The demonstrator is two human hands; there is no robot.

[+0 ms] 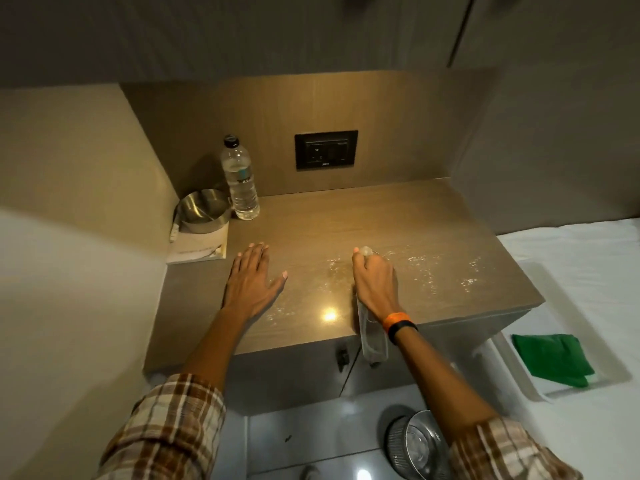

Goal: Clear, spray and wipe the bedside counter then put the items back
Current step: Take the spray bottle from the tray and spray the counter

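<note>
while i look down from the head camera, i see the counter [433, 230] with fine wet droplets [426, 271] scattered over its right and front part. my right hand [375, 282] is clenched around a clear spray bottle [372, 337]; its head is at my fingertips over the counter and its body hangs down past the front edge. my left hand [251, 278] is released, flat, fingers spread, low over the left part; i cannot tell if it touches. at the back left corner stand a water bottle [240, 178] and, just beside it, a steel bowl [204, 209] on a white card [199, 249]. a green cloth [550, 358] lies on a white tray [519, 382] on the bed at right. a steel bin [415, 445] stands on the floor.
</note>
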